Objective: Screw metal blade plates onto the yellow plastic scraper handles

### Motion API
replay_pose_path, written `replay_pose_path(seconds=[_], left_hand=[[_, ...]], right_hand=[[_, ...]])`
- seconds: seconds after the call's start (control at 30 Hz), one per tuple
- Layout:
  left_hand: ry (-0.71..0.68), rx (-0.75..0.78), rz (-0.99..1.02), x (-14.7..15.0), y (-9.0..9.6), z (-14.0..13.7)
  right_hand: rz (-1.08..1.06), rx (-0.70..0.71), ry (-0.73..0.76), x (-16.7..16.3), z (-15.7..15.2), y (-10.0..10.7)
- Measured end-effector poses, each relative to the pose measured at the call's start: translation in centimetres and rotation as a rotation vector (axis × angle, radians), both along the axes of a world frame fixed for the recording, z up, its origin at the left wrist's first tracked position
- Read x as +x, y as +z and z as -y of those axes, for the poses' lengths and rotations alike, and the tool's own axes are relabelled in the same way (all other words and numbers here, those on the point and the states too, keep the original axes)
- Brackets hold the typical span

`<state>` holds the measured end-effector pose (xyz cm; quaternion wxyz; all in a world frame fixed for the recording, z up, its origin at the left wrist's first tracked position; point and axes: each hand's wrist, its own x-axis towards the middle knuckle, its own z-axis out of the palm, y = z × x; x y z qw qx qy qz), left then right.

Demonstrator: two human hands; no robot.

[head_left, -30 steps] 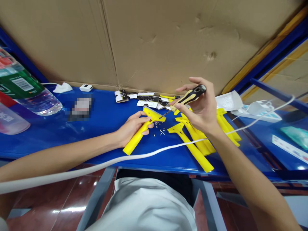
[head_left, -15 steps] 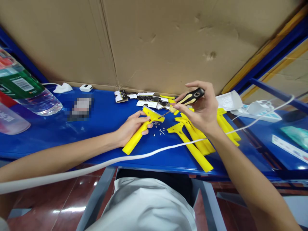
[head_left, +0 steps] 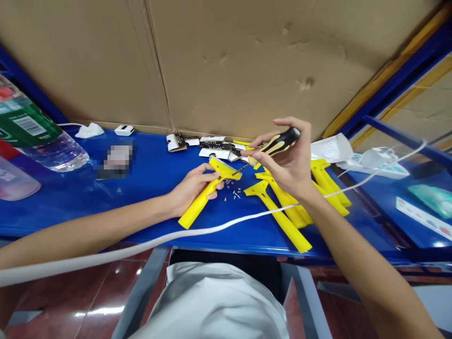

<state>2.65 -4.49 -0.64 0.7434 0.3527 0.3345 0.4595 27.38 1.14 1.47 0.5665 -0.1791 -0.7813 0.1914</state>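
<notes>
My left hand [head_left: 194,188] is closed around a yellow plastic scraper [head_left: 198,205], near its wide head. The scraper slants, its handle end toward me. In my right hand [head_left: 291,160] is a screwdriver [head_left: 280,142] with a black and cream handle. Its shaft points down and left, and the tip meets the scraper's head; the exact contact point is too small to make out. Small screws and nuts [head_left: 236,193] lie scattered on the table just under the scraper's head. Several more yellow scraper handles [head_left: 282,221] lie beneath and beside my right forearm.
Black and white card packets [head_left: 215,149] lie along the cardboard wall [head_left: 226,66]. At left on the blue table [head_left: 148,165] are a water bottle [head_left: 38,127] and a blurred-out flat item [head_left: 118,160]. A white cable [head_left: 212,230] crosses in front. Opened white packaging [head_left: 332,149] sits at right.
My right hand's fingers have shifted slightly left and turned around the screwdriver. My left hand and the scraper stay almost where they were. The whole view has moved a little.
</notes>
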Motion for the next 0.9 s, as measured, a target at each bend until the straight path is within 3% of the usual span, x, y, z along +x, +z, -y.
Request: replay_pose_path(seconds=[0.13, 0.3, 0.57, 0.73, 0.9], left_hand=[[-0.022, 0.014, -0.005, 0.1, -0.1, 0.1], [-0.002, 0.010, 0.015, -0.1, -0.3, -0.1], [-0.019, 0.018, -0.010, 0.0, 0.0, 0.1], [0.015, 0.002, 0.015, -0.1, -0.2, -0.3], [-0.002, -0.010, 0.014, -0.2, -0.3, -0.3]], right_hand=[[0.010, 0.015, -0.044, 0.1, 0.0, 0.0], [0.045, 0.036, 0.027, 0.3, 0.3, 0.3], [-0.017, 0.084, -0.128, 0.6, -0.3, 0.2], [0.056, -0.013, -0.003, 0.6, 0.1, 0.4], [0.059, 0.001, -0.078, 1.1, -0.5, -0.1]])
